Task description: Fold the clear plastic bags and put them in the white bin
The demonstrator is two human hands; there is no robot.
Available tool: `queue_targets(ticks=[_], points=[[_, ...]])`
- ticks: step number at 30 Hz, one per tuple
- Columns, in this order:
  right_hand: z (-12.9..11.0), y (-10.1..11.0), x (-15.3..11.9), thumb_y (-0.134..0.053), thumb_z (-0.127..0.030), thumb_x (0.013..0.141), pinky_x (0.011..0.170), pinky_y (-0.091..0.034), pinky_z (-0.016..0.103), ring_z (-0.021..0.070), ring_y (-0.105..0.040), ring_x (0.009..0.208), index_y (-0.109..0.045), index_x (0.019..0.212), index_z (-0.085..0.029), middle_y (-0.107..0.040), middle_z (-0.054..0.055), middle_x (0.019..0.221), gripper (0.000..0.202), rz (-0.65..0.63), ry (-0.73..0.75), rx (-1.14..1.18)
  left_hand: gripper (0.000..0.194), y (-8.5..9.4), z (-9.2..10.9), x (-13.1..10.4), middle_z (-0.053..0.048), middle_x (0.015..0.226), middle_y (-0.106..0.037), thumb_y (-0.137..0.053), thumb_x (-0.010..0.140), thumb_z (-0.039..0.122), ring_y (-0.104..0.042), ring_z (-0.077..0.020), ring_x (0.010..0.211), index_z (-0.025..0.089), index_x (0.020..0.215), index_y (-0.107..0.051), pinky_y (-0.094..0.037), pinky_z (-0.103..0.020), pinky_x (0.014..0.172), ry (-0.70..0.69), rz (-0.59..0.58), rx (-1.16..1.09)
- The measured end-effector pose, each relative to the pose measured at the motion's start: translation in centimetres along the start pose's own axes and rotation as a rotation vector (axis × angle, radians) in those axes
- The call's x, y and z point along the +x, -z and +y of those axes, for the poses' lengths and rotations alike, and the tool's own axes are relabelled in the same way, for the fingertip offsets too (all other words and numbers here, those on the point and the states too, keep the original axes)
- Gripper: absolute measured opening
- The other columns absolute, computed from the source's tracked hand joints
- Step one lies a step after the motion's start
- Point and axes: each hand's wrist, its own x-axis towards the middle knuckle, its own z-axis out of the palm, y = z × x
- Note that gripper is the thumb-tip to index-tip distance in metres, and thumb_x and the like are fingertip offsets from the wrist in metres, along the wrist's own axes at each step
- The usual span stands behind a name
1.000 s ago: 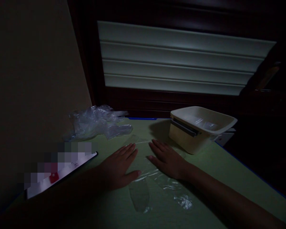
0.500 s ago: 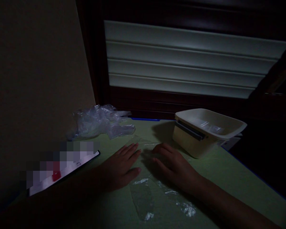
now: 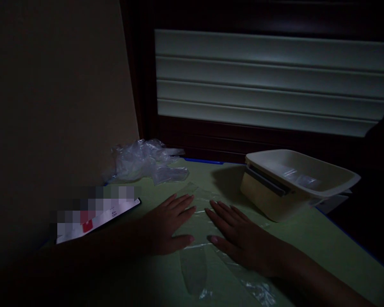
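Facing pale slats (image 3: 259, 88) lies a green tabletop (image 3: 326, 251)

A narrow gap lies between the fingertips of the left hand (image 3: 166, 226) and the right hand (image 3: 243, 238), with the thin clear plastic (image 3: 193, 268) spread flat beneath it. Beyond the fingers, a lane of green tabletop (image 3: 307, 238) runs back between the crumpled plastic (image 3: 136, 162) and the cream bin (image 3: 265, 196). The bin's raised walls (the tallest obstacle on the tabletop) block the way ahead of the right hand, though its wide top is open from above. To the left, the low phone (image 3: 124, 209) narrows the space beside the left forearm, and the wall (image 3: 57, 94) closes that side. The slatted panel (image 3: 259, 76) bars the far side.
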Motion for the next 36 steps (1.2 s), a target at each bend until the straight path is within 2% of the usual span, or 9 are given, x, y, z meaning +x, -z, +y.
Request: queue_targets(ticks=[5,8,11,14,19,22,26,28,36], points=[[0.1,0.8,-0.4,-0.029,-0.057,0.088,0.104,-0.016,0.056,0.0327,-0.014,0.133,-0.028,0.140,-0.013,-0.021,0.016,0.146,0.067,-0.019,-0.064,-0.033,0.055,-0.1,-0.4,-0.7,-0.020,0.143,-0.025,-0.050,0.087,0.032,-0.021,-0.0308,0.132,0.008,0.134,-0.034,-0.023,-0.051,0.104,0.000,0.013,0.037],[-0.6,2.1,-0.5,-0.049,-0.045,0.085,0.104,-0.019,0.055,0.0327,-0.025,0.130,-0.036,0.136,-0.013,-0.033,0.018,0.141,0.062,0.083,-0.058,-0.008,0.051,-0.3,-0.6,-1.2,-0.020,0.141,-0.030,-0.051,0.086,0.026,-0.026,-0.0302,0.131,0.008,0.132,-0.036,-0.026,-0.050,0.103,-0.043,0.093,0.032],[-1.9,3.4,-0.8,-0.062,-0.030,0.079,0.095,-0.038,0.036,0.0220,-0.048,0.110,-0.052,0.119,-0.015,-0.053,0.011,0.120,0.044,0.121,0.069,0.204,0.040,-0.3,-0.3,-1.4,-0.016,0.135,-0.041,-0.050,0.085,0.019,-0.035,-0.0258,0.125,0.013,0.124,-0.045,-0.033,-0.043,0.101,-0.154,0.254,-0.037],[-3.2,3.5,-1.1,-0.071,-0.034,0.071,0.082,-0.043,0.024,0.0155,-0.054,0.095,-0.060,0.101,-0.017,-0.059,0.004,0.103,0.035,0.040,0.206,0.413,0.020,-0.1,0.2,-1.1,-0.010,0.112,-0.057,-0.048,0.082,0.012,-0.052,-0.0204,0.105,0.017,0.100,-0.057,-0.045,-0.033,0.088,-0.238,0.308,-0.134],[-4.0,2.4,-1.0,-0.060,-0.015,0.080,0.078,-0.041,0.021,0.0125,-0.054,0.087,-0.064,0.083,-0.016,-0.060,0.003,0.089,0.005,-0.019,0.299,0.437,0.011,0.1,0.2,-0.8,-0.007,0.090,-0.061,-0.048,0.079,0.010,-0.057,-0.0181,0.087,0.016,0.083,-0.056,-0.047,-0.029,0.076,-0.246,0.343,-0.221],[-4.1,2.1,-0.8,-0.053,-0.004,0.080,0.078,-0.040,0.021,0.0116,-0.053,0.086,-0.061,0.081,-0.016,-0.060,0.002,0.088,0.014,0.000,0.286,0.516,0.018,0.2,0.1,-1.1,-0.008,0.093,-0.059,-0.047,0.077,0.009,-0.055,-0.0186,0.088,0.016,0.092,-0.054,-0.047,-0.030,0.077,-0.296,0.374,-0.271],[-4.1,1.9,-0.7,-0.047,-0.011,0.085,0.069,-0.040,0.019,0.0101,-0.051,0.075,-0.054,0.081,-0.017,-0.056,0.000,0.084,0.010,0.058,0.149,0.739,0.030,0.6,0.4,-1.3,-0.009,0.099,-0.056,-0.048,0.071,0.010,-0.054,-0.0202,0.090,0.016,0.100,-0.052,-0.046,-0.032,0.077,-0.307,0.323,-0.306],[-3.9,1.6,-0.6,-0.044,-0.018,0.088,0.061,-0.038,0.019,0.0091,-0.046,0.067,-0.052,0.080,-0.017,-0.052,-0.002,0.075,0.011,0.070,0.085,0.854,0.025,0.6,0.5,-1.2,-0.008,0.096,-0.057,-0.050,0.072,0.011,-0.054,-0.0200,0.087,0.017,0.097,-0.053,-0.046,-0.032,0.076,-0.289,0.280,-0.301],[-3.0,0.7,0.0,-0.046,-0.041,0.088,0.051,-0.028,0.021,0.0088,-0.033,0.058,-0.047,0.076,-0.017,-0.040,-0.004,0.066,0.027,0.050,-0.024,1.142,0.006,-0.7,0.3,-0.5,-0.004,0.086,-0.061,-0.052,0.083,0.014,-0.056,-0.0168,0.082,0.017,0.082,-0.057,-0.043,-0.030,0.076,-0.287,0.341,-0.259]])
